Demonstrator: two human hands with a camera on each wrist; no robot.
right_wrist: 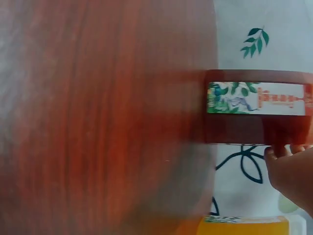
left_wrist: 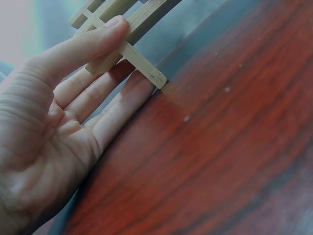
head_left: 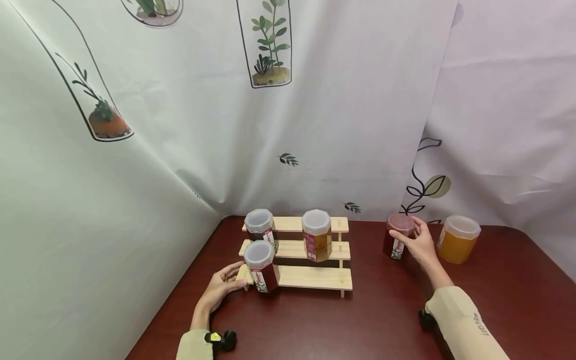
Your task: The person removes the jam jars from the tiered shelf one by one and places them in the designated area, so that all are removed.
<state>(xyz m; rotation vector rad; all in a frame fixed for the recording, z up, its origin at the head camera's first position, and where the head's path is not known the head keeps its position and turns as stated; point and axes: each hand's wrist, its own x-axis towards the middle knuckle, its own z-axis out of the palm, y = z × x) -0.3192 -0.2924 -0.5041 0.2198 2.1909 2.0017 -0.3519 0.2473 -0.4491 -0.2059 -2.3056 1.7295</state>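
Note:
At the right, my right hand (head_left: 423, 246) holds a dark red jar (head_left: 399, 225) near its lid, thumb in front and fingers behind. The jar's white label with green leaves faces the right wrist view. My left hand (head_left: 218, 287) grips the left end of a three-step wooden rack (head_left: 310, 278). In the left wrist view the thumb lies over the wood and the fingers reach behind a rack leg (left_wrist: 144, 64). A dark red jar (head_left: 268, 279) stands on the lowest step, a dark jar (head_left: 259, 221) behind it, and an amber jar (head_left: 317, 245) on the middle step.
A yellow jar (head_left: 458, 242) with a whitish lid stands on the dark red table (head_left: 306, 325), right of my right hand. A pale curtain (head_left: 360, 125) printed with plants hangs behind the table and along its left side.

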